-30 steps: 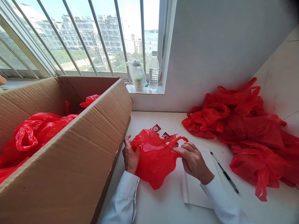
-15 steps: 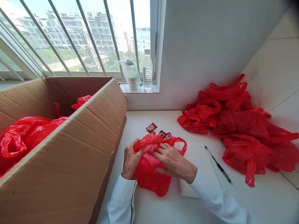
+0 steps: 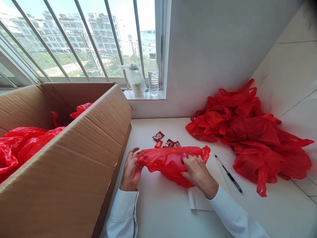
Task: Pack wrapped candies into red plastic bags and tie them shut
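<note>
A red plastic bag (image 3: 170, 162) is stretched sideways between my two hands above the white table (image 3: 158, 211). My left hand (image 3: 132, 170) pinches its left end between thumb and fingers. Farther right, my right hand (image 3: 196, 170) grips the bag with bent fingers, and some fingertips are hidden by the plastic. Just beyond the bag lie several small dark red packets (image 3: 158, 136) and one brighter red packet (image 3: 158, 144). Beneath my right forearm is a sheet of white paper (image 3: 201, 200), partly covered, with a black pen (image 3: 229, 174) lying across its right side.
A large open cardboard box (image 3: 74, 165) with red bags (image 3: 29, 142) inside stands at the left. Red bags are heaped (image 3: 257, 132) on the right against the wall. A water bottle (image 3: 153, 76) and a bagged cup (image 3: 136, 81) stand on the windowsill.
The bag has been pulled wide and lifted flatter; before, it hung bunched with its mouth and handle loop showing. My left hand moved left and my right hand moved right.
</note>
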Demonstrator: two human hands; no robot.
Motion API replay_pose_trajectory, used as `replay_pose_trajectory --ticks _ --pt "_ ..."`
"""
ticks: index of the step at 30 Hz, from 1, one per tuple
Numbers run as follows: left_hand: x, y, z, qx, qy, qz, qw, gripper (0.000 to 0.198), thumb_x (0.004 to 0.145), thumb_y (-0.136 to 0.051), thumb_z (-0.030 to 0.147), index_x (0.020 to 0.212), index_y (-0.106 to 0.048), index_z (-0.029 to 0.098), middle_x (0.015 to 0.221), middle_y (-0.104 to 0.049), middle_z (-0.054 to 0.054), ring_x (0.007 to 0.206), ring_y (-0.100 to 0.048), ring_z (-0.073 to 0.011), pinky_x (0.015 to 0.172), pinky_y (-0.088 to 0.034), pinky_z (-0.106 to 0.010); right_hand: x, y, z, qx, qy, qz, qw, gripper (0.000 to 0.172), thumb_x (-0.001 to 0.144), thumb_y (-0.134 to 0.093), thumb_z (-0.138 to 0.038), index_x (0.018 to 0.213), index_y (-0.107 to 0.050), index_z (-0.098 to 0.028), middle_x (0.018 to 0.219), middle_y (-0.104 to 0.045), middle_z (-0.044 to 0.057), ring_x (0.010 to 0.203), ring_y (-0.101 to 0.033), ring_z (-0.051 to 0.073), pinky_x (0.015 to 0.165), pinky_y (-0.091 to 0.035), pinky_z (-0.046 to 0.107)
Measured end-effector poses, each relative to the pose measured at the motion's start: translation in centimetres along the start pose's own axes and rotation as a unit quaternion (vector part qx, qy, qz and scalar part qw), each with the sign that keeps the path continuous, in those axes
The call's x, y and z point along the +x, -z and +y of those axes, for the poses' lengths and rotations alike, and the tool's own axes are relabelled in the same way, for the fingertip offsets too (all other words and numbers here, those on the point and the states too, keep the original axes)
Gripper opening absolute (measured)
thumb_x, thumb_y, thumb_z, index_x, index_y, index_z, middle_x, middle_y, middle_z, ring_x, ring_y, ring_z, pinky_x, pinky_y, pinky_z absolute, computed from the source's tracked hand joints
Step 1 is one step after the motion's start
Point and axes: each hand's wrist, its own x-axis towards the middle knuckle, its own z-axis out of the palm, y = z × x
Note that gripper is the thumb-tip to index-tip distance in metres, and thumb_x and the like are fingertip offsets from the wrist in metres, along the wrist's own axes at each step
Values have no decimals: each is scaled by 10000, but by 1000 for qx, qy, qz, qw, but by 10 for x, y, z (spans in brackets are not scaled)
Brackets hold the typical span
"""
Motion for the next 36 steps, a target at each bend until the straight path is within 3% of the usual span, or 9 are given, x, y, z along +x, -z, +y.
replay_pose_trajectory --ticks 3,6,11,14,18,22,26,29,36 --pt "-14 -4 14 65 -23 -48 996 582 487 -550 76 1045 -546 243 1026 -626 -54 925 -626 -226 606 -520 -270 0 0 2 -38 47 11 998 805 513 -803 -162 1272 -537 -190 1365 -483 214 1202 -438 457 964 -301 656" --pt "-39 -15 36 139 -142 -114 973 586 507 -608 97 1059 -616 293 1367 -462 -31 1343 -353 -284 976 -454 -381 1 2 -1 -55 68 -22 996 993 455 -835 -188 1367 -443 -200 1493 -306 224 1298 -318 484 1012 -224 686" --pt "-73 -38 37 469 -426 -190 750 144 730 -696 333 873 -715 325 1559 -201 99 1447 -4 -385 1134 -38 -633 -3 7 -16 -24 101 -106 989 1076 509 -839 -202 1454 -325 -211 1540 -196 233 1392 -176 461 1067 -145 691" --pt "-69 -36 12 573 -369 -123 721 140 699 -713 201 804 -679 288 1473 -398 9 1427 -52 -446 1060 50 -734 -7 6 -26 -8 108 -166 980 1102 542 -847 -277 1481 -272 -232 1553 -169 220 1402 -151 458 1079 -182 661" --pt "-55 -12 -5 705 -130 -142 683 294 771 -431 6 890 -627 190 1380 -447 -181 1113 -559 -400 878 -429 -588 -5 18 -22 23 96 -281 955 811 626 -802 -333 1340 -482 -120 1444 -370 270 1255 -429 434 977 -396 553" --pt "-50 -1 -1 688 -98 -188 694 497 751 -335 -32 1117 -572 206 1155 -553 -149 824 -644 -263 688 -475 -375 3 59 -18 88 196 -348 912 223 811 -653 -357 935 -666 -173 965 -683 75 849 -628 214 768 -489 317" --pt "-53 -6 -1 643 -98 -224 726 564 738 -350 -16 1199 -549 241 1018 -561 -77 829 -607 -208 729 -438 -315 33 88 -24 224 238 -219 919 276 989 -376 -298 1091 -625 -238 977 -687 -1 842 -616 107 765 -445 200" --pt "-52 -4 -1 610 -95 -233 752 481 781 -327 22 1110 -618 219 1017 -564 -91 863 -584 -213 767 -422 -324 73 69 -22 74 142 -142 977 282 979 -389 -259 1142 -619 -263 1097 -648 28 960 -598 140 808 -419 233" --pt "-42 7 2 490 -52 -222 841 385 907 -319 301 871 -685 186 877 -632 -88 852 -590 -240 832 -415 -373 109 -4 15 -36 67 -165 983 550 739 -688 -180 1269 -573 -271 1079 -594 110 918 -582 240 759 -401 297"
